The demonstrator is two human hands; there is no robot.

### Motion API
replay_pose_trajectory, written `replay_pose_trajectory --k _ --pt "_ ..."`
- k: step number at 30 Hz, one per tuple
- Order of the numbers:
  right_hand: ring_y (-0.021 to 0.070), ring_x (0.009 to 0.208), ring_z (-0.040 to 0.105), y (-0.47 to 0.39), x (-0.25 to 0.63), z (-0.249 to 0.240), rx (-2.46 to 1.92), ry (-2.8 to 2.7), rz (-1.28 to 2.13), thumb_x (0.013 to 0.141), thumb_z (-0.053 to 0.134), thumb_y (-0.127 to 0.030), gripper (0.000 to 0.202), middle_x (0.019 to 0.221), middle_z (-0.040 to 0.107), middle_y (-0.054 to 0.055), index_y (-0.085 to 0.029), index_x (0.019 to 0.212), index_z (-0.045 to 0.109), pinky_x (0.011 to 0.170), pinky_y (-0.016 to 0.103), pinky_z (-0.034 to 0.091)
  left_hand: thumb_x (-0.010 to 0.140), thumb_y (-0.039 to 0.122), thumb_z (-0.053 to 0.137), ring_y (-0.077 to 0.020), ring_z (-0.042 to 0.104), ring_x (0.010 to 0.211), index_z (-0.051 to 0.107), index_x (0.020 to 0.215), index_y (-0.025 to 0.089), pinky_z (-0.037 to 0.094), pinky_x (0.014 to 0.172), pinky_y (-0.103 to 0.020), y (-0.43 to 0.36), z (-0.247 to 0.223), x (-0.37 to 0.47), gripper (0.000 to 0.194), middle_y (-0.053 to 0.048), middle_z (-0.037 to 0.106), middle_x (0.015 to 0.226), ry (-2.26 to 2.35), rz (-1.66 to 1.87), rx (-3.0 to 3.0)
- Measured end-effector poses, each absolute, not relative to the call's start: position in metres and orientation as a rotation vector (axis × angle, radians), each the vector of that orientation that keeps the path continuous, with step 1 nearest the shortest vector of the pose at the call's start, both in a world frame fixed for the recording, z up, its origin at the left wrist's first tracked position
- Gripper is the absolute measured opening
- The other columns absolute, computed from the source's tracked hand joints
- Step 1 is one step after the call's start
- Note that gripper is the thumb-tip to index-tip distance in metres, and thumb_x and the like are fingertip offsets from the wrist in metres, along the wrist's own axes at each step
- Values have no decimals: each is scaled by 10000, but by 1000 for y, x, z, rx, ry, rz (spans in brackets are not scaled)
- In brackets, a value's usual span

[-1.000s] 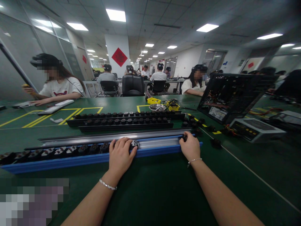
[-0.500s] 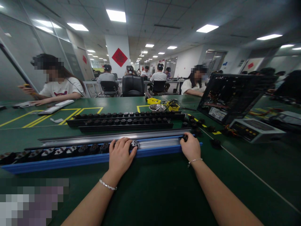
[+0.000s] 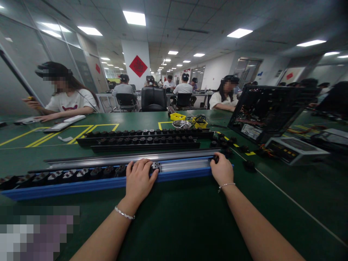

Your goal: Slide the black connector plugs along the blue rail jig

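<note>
A long blue rail point(image 3: 185, 174) with a silvery channel lies across the bench in front of me. Several black plug-like pieces point(image 3: 96, 173), some grey-faced, sit in its left part. My left hand point(image 3: 140, 179) lies over the row, fingers across the far side and thumb on the near wall, gripping the rail. A grey-faced plug-like piece point(image 3: 155, 166) shows between thumb and forefinger. At the rail's right end, my right hand point(image 3: 223, 169) pinches a small black piece point(image 3: 216, 158), mostly covered by the fingers. Bare channel shows between my hands.
Behind the blue rail lie a silvery rail point(image 3: 108, 160) and two black rails point(image 3: 144, 146) filled with similar pieces. Loose black pieces point(image 3: 249, 166), an open computer case point(image 3: 272, 112) and a power supply point(image 3: 297, 150) stand right. A metal dish point(image 3: 181, 124) and yellow bins point(image 3: 178, 116) lie farther back.
My right hand has shifted slightly right along the rail's end with the small black piece still pinched. The left hand has stayed in place.
</note>
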State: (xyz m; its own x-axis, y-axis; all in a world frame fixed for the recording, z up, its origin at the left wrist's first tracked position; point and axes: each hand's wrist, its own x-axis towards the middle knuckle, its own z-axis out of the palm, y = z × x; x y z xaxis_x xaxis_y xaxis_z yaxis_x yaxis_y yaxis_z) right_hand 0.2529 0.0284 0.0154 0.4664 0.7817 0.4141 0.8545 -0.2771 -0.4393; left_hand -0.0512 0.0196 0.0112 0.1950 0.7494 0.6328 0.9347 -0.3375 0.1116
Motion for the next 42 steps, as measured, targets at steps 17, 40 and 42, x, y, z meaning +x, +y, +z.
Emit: replay_pose_trajectory --k 17,40,42 --pt "237 905 582 29 258 16 -2107 -1298 -151 777 448 -221 357 949 649 116 -141 1099 579 821 352 420 840 408 464 -260 541 1066 632 1036 237 239 1037 -483 20 11 -51 309 -77 633 1140 -1601 -886 -2171" --pt "246 925 575 30 271 17 -2180 -1225 -140 783 437 -228 401 1014 649 123 -132 1150 567 839 360 418 837 406 475 -258 549 1064 638 1023 221 247 1035 -483 19 12 -50 309 -79 635 1135 -1604 -878 -2170" --pt "245 931 578 30 272 17 -2180 -1217 -129 785 435 -230 405 1022 647 124 -134 1158 561 842 360 419 837 408 475 -259 548 1066 638 1021 221 247 1035 -482 19 12 -51 309 -79 634 1134 -1602 -876 -2168"
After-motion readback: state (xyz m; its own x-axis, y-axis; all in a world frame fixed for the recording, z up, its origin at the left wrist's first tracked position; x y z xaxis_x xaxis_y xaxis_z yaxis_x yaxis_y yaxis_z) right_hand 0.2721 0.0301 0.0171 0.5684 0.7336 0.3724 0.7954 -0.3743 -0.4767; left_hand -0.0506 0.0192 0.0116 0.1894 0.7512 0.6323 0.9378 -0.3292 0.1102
